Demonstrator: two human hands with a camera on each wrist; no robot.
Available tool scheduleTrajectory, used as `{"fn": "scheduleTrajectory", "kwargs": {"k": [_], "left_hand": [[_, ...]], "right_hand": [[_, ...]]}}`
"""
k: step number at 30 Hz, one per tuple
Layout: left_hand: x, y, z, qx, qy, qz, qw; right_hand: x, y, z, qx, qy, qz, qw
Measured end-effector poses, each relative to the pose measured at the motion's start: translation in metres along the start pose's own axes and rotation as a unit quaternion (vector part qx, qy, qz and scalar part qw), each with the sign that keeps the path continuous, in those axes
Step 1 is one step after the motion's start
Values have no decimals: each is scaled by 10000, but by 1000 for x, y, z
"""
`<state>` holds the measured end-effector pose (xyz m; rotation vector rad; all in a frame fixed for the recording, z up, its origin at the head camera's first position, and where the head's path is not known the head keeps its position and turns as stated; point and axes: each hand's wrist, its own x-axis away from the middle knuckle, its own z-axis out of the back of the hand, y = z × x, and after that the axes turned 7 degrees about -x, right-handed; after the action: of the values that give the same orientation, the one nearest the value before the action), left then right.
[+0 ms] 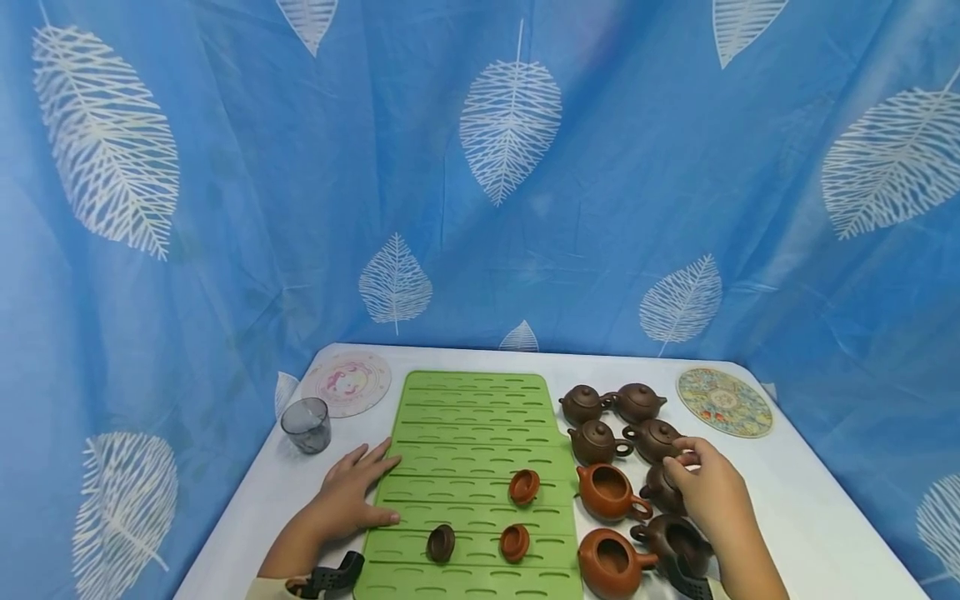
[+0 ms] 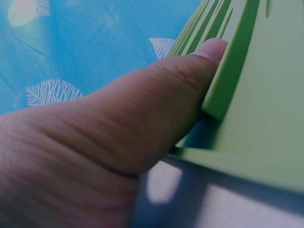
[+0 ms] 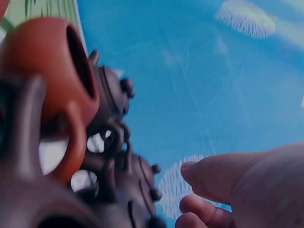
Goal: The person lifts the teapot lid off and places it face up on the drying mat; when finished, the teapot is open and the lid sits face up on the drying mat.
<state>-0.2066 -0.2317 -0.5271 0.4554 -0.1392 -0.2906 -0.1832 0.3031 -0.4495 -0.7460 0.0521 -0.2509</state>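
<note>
My left hand (image 1: 347,492) rests with spread fingers at the left edge of a green ridged mat (image 1: 480,408); its thumb (image 2: 190,66) lies over the edge. My right hand (image 1: 716,487) hovers over a dark brown teapot (image 1: 660,492), thumb and fingers bent with a gap between them. In the right wrist view nothing shows between these fingers. Whether that teapot wears its lid is hidden. Nearby stand an open dark teapot (image 1: 671,537) and two open orange teapots (image 1: 592,493). A dark lid (image 1: 441,543) and two orange lids (image 1: 514,543) lie on the mat.
Several lidded dark teapots (image 1: 595,442) stand close together at the mat's right. A grey glass (image 1: 307,427) and a pink-patterned round mat (image 1: 348,383) are at the far left. A colourful round mat (image 1: 723,402) lies far right. Blue curtain (image 1: 495,250) surrounds the white table.
</note>
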Motion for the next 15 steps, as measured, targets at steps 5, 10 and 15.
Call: {"fn": "scheduleTrajectory", "kwargs": {"k": [5,10,15], "left_hand": [[0,1,0,-5,-6,6,10000],[0,1,1,-16,8,18,10000],[-1,1,0,5,-22,18,10000]], "right_hand": [[-6,16,3,62,-93,-71,9999],[-10,25,1,104,-166,-119,9997],[-9,32,0,149,-174,-119,9997]]}}
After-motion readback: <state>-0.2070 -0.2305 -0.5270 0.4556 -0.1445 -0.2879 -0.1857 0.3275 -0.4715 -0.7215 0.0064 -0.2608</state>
